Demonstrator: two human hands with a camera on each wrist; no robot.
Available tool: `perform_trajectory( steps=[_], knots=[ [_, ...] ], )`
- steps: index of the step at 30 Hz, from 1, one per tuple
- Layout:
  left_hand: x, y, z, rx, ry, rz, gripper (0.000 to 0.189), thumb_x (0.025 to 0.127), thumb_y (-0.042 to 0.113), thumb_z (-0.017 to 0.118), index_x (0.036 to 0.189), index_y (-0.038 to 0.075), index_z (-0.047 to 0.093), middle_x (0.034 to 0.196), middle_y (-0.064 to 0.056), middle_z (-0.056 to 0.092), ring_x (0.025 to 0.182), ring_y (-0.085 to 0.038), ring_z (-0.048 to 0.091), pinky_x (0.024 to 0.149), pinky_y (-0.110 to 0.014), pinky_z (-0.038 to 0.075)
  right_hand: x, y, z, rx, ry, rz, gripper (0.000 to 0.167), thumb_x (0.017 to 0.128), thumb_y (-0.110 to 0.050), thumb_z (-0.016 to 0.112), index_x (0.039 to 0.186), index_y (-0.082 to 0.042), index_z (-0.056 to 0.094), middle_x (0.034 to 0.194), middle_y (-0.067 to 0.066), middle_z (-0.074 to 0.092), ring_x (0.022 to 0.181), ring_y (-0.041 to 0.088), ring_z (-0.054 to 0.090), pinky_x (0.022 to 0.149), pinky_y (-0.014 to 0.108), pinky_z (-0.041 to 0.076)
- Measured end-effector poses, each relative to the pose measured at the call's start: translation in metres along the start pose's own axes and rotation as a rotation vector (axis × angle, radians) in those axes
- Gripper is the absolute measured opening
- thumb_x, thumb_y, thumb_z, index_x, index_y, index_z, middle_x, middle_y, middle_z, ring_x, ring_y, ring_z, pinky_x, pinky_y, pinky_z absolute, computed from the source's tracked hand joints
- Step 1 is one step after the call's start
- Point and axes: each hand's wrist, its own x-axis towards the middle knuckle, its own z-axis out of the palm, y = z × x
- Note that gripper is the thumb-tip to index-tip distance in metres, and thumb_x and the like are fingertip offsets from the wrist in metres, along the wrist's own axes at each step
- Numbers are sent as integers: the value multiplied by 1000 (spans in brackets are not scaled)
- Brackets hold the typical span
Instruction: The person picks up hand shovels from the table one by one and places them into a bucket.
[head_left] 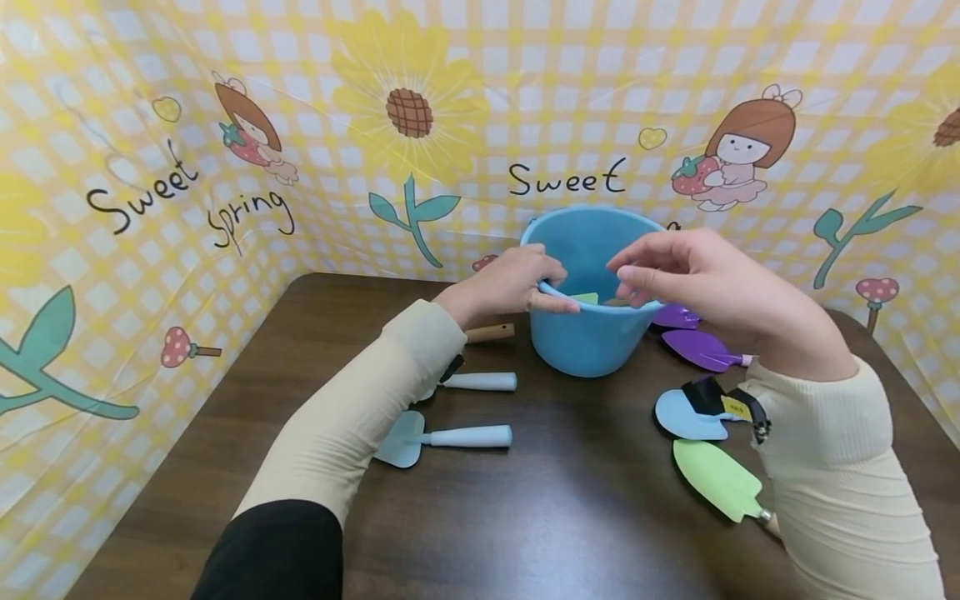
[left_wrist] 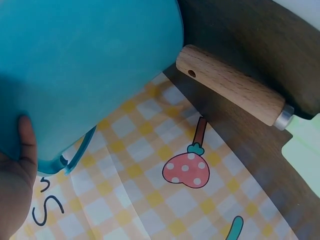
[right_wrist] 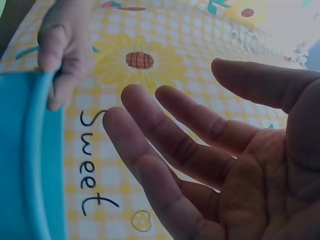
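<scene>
A light blue bucket (head_left: 588, 337) stands upright at the back of the table, partly covered by both hands. My left hand (head_left: 513, 283) grips its near-left rim, thumb on the outer wall in the left wrist view. Over the right side of the rim is my right hand (head_left: 678, 267), its fingers relaxed and slightly bent; in the right wrist view its fingers (right_wrist: 170, 130) are spread with nothing in them. A light green piece (head_left: 585, 297) shows inside the bucket, just past the rim; the rest of it is hidden by the wall.
Left of the bucket lie a wooden-handled green tool (left_wrist: 230, 85) and two tools with pale blue handles, the nearer a small spade (head_left: 401, 439). On the right are purple trowels (head_left: 701, 350), a light blue shovel (head_left: 675, 417) and a green trowel (head_left: 716, 479). A patterned cloth (head_left: 315, 167) hangs behind.
</scene>
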Motion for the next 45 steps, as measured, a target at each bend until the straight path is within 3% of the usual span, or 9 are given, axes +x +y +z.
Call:
perform_trajectory(
  steps=[8, 13, 25, 36, 45],
  knots=[
    [0, -1, 0, 36, -6, 2, 53, 91, 47, 69, 64, 17, 34, 63, 2, 31, 68, -17, 30, 66, -25, 25, -2, 10, 33, 91, -117, -31, 25, 102, -14, 55, 122, -1, 64, 98, 9, 71, 88, 12, 68, 80, 24, 56],
    [-1, -1, 1, 38, -11, 8, 54, 91, 46, 70, 64, 16, 34, 63, 2, 31, 67, -18, 30, 66, -25, 24, 0, 23, 52, 185, -197, 12, 29, 103, -16, 52, 125, 2, 61, 105, 14, 68, 93, 21, 67, 89, 31, 56],
    [1, 0, 1, 53, 5, -2, 52, 90, 47, 70, 65, 16, 36, 63, 2, 32, 68, -18, 30, 66, -25, 25, 17, 60, 99, 320, -320, 149, 38, 104, -26, 52, 129, 1, 59, 111, 14, 69, 99, 20, 68, 100, 52, 50],
    [0, 1, 1, 57, 17, 7, 55, 90, 46, 70, 64, 17, 32, 62, 3, 29, 67, -17, 26, 66, -25, 22, 31, 69, 136, 344, -384, 211, 40, 103, -27, 52, 131, 2, 58, 118, 16, 68, 98, 18, 68, 95, 44, 54],
    [-1, 1, 1, 30, 25, 5, 55, 91, 47, 70, 63, 17, 32, 62, 2, 27, 66, -17, 25, 67, -25, 20, 41, 75, 159, 351, -397, 259, 39, 103, -27, 52, 128, 2, 60, 114, 16, 69, 97, 20, 68, 88, 38, 55]
  ],
)
